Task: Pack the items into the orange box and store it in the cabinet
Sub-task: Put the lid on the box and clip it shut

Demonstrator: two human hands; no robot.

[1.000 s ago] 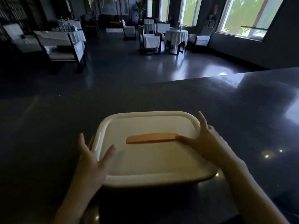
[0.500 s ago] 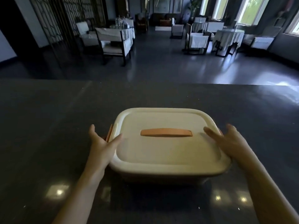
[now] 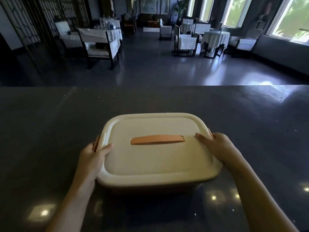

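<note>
The orange box [image 3: 150, 188] sits on the dark counter [image 3: 50, 131] in front of me, closed by a cream lid [image 3: 155, 158] with an orange handle [image 3: 157, 139] across its top. My left hand [image 3: 93, 158] clasps the box's left side, thumb on the lid, fingers around the orange side latch. My right hand [image 3: 219, 148] clasps the right side the same way, thumb on the lid. The box's contents are hidden under the lid. No cabinet is in view.
The counter's far edge [image 3: 167, 85] runs across the middle of the view. Beyond it lies a dim dining room with white-covered tables and chairs [image 3: 100, 42] and bright windows [image 3: 291, 19] at the right.
Both hands went from lying open against the lid's sides to closing around the box's two sides. My view swung from the right to face the box squarely.
</note>
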